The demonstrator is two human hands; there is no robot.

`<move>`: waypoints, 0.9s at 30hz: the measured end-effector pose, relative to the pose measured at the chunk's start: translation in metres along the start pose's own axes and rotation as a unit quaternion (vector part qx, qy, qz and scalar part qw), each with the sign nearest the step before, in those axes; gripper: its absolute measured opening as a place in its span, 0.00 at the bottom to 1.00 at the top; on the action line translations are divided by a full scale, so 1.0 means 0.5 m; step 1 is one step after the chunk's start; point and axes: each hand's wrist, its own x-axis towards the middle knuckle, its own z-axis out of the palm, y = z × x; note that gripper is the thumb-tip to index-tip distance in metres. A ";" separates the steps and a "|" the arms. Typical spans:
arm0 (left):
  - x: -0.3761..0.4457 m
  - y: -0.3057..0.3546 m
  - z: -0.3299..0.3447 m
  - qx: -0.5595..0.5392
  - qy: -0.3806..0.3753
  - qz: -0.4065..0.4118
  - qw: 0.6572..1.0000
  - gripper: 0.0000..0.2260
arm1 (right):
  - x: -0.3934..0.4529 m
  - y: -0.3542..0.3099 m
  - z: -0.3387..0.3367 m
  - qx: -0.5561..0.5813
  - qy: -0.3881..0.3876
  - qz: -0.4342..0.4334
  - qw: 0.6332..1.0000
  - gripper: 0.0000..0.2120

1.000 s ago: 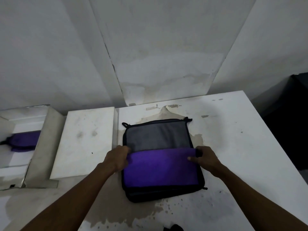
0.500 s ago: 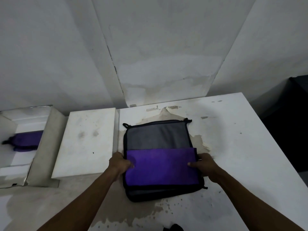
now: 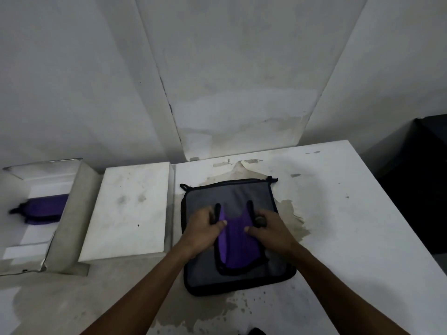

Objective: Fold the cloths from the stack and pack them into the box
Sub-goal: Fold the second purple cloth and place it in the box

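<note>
Starting at the left edge of the desk [image 3: 362, 213], an open white box [image 3: 70, 213] stands there, and one folded purple cloth [image 3: 44, 210] already lies inside it. Just beside the box, toward the middle, lies a flat white lid [image 3: 130, 209]. Further right, near the far edge of the desk, sits the stack [image 3: 205, 274] of grey cloths with black borders, resting on a stained patch of the surface.

On top of the stack lies the purple cloth in work [image 3: 235, 245], gathered into a narrow strip. The left hand [image 3: 202, 229] pinches its left border, thumb on the purple face and fingers curled around the black edge. The right hand [image 3: 272, 229] grasps the right border in the same manner, so both grips are clenched on the cloth, and the two borders stand close together.

I judge that the step is to bring the sides inward for a narrow fold. To do it well, both hands should meet the edges evenly at the centre line, keep the near end square, and press the crease flat before releasing. The grey cloth below may drag along if the fingers catch its surface, so only the top layer should be lifted.
</note>
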 end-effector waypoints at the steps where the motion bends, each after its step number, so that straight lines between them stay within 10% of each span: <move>1: -0.002 0.010 0.005 -0.009 -0.007 0.007 1.000 0.04 | -0.001 -0.007 0.008 -0.002 0.002 -0.011 1.000 0.09; 13: -0.018 0.057 0.009 -0.021 -0.014 0.032 0.999 0.10 | -0.029 -0.048 0.047 0.017 0.041 -0.086 0.995 0.11; 19: -0.041 0.103 -0.007 -0.077 -0.052 0.034 0.995 0.29 | -0.046 -0.066 0.044 0.068 0.034 -0.085 0.993 0.17; 27: -0.060 0.147 -0.033 -0.142 -0.078 0.061 0.985 0.14 | -0.052 -0.105 0.008 0.173 0.001 -0.111 0.979 0.19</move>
